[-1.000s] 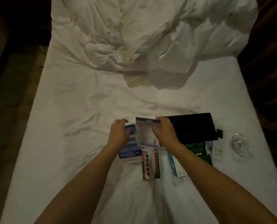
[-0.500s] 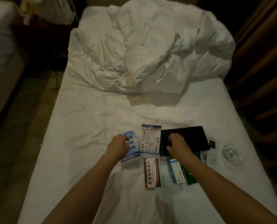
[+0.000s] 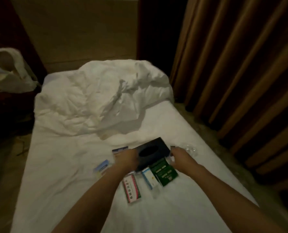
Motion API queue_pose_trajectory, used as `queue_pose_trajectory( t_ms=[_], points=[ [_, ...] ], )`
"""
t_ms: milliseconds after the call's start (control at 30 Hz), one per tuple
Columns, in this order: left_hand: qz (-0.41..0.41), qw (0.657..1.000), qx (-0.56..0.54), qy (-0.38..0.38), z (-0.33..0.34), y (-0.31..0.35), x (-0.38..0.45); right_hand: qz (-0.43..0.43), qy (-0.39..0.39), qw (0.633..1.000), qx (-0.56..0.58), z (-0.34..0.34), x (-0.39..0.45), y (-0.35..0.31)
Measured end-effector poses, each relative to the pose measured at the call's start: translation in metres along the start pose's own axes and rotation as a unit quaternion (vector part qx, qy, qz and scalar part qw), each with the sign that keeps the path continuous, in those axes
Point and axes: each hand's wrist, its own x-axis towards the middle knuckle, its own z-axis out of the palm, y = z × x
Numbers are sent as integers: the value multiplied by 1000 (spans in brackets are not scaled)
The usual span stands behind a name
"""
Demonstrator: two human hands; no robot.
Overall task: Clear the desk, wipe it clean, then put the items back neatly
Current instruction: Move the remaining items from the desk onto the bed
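On a white bed, two hands flank a black tissue box (small packets lie nearer): left hand touching it, right hand beside; grips too blurred to tell.

On the bed lie five small printed boxes or cards: one blue-and-white card toward the left edge, one blue-topped card partly hidden behind a wrist, one red-and-green box, one white-and-blue box and one dark green box. There is one black tissue box with a single oval opening, one clear glass object toward the right edge, blurred, and one crumpled white duvet at the far end. Two hands are in view, one left hand and one right hand.
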Motion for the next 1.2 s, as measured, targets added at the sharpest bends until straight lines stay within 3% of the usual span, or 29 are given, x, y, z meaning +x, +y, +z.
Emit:
queue_pose_trajectory(
  t_ms=[300,567,900,1033,1200],
  points=[
    [187,981,34,-22,48,221,-63,174,110,979,3,-56,-215,142],
    [386,917,53,-87,155,437,-202,361,175,914,66,-49,-485,248],
    [584,778,143,-180,291,616,-385,563,242,783,104,9,-770,282],
    [633,715,187,-231,340,660,-456,612,269,735,115,39,-851,282],
    [717,619,213,-240,391,722,-530,667,292,672,136,70,-928,307]
  ],
)
